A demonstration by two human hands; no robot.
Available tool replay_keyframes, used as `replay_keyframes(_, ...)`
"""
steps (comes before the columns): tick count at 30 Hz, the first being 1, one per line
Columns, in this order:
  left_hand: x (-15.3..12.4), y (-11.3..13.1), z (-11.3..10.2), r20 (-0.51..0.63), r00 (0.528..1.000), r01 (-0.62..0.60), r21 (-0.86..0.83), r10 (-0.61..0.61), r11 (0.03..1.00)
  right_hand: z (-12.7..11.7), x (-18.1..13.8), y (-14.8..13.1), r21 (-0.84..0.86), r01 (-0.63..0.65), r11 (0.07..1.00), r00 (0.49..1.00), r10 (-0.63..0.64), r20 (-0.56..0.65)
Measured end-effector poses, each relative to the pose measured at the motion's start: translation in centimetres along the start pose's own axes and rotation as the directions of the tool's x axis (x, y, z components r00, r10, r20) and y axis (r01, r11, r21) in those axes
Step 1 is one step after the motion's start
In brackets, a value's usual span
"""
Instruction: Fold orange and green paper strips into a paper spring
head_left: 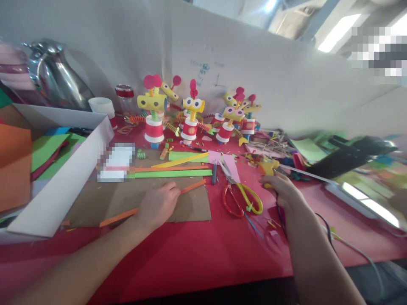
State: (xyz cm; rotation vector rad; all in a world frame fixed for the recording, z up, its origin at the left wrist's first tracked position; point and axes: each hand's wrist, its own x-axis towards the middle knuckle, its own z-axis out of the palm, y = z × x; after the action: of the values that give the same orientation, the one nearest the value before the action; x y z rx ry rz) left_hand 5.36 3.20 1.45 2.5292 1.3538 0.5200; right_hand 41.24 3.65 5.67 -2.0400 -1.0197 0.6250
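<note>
The left hand (pixel 159 202), its fingers bunched together, is on the orange paper strip (pixel 193 186), which lies aslant on the brown cardboard (pixel 190 207), and I can't tell if it pinches the strip or just presses it down. The strip should be very light and bendy and could rip or crease, so a soft pinch near one end looks best. The right hand (pixel 288 190) is curled around the yellow glue gun (pixel 267 167), which looks hard and is best held by its handle, away from the tip.
</note>
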Motion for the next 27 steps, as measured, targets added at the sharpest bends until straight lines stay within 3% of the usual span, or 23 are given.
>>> replay_keyframes(2, 0.2, 0.0, -0.2, -0.018, 0.999, 0.029, -0.016, -0.029, 0.999, 0.1, -2.6, -1.0, 0.135, 0.036, 0.99, 0.995, -0.048, 0.085)
replay_keyframes(4, 0.4, 0.0, -0.5, -0.027, 0.999, 0.042, -0.045, -0.043, 0.998, 0.6, -5.5, -2.0, 0.425, -0.059, 0.903, 0.946, -0.085, 0.311)
replay_keyframes(5, 0.5, 0.0, -0.6, -0.026, 0.998, 0.049, -0.061, -0.051, 0.997, 1.1, -6.8, -2.4, 0.494, -0.103, 0.863, 0.928, -0.096, 0.36)
replay_keyframes(9, 0.7, -0.2, -0.7, 0.005, 0.995, 0.104, -0.101, -0.104, 0.989, 3.4, -11.3, -2.9, 0.573, -0.191, 0.797, 0.877, -0.124, 0.465)
replay_keyframes(11, 0.8, -0.3, -0.6, 0.01, 0.994, 0.107, -0.114, -0.107, 0.988, 4.5, -12.9, -2.5, 0.548, -0.129, 0.826, 0.874, -0.167, 0.457)
replay_keyframes(14, 0.8, -0.6, -0.6, 0.005, 0.997, 0.077, -0.136, -0.077, 0.988, 5.9, -14.5, -1.5, 0.437, 0.123, 0.891, 0.887, -0.296, 0.355)
replay_keyframes(16, 0.8, -0.7, -0.7, 0.008, 0.998, 0.062, -0.155, -0.062, 0.986, 6.6, -15.2, -1.0, 0.313, 0.224, 0.923, 0.882, -0.329, 0.337)
replay_keyframes(21, 0.8, -0.6, -1.0, 0.026, 0.998, 0.057, -0.171, -0.054, 0.984, 8.0, -15.9, -0.8, 0.091, 0.316, 0.944, 0.864, -0.326, 0.384)
replay_keyframes(27, 0.7, -0.6, -1.1, 0.022, 0.999, 0.05, -0.145, -0.047, 0.988, 8.9, -16.2, -2.1, -0.058, 0.415, 0.908, 0.851, -0.365, 0.378)
